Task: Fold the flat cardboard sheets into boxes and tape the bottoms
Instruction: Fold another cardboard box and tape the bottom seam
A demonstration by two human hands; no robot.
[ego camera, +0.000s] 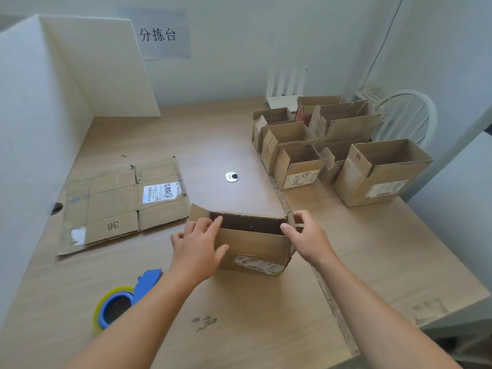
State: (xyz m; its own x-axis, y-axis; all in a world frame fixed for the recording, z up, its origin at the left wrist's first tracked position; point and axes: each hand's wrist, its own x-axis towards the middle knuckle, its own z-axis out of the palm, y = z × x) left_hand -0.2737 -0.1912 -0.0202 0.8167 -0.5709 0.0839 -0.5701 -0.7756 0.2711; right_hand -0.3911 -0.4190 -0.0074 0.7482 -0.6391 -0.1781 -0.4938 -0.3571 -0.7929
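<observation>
A small brown cardboard box [253, 245] stands in front of me on the wooden table [239, 315], its top open and dark inside. My left hand [198, 246] rests on its left end, fingers straight and reaching to the rim by the left flap. My right hand [306, 235] grips the right end, thumb and fingers round the right flap. A stack of flat cardboard sheets [119, 206] lies at the left. A blue tape dispenser [125, 299] with a yellowish roll sits near my left forearm.
Several folded open boxes [332, 147] stand at the right rear of the table. A white partition [53, 89] lines the left side and back. A round cable grommet [232, 177] sits mid-table. A white chair [410, 115] stands behind the boxes.
</observation>
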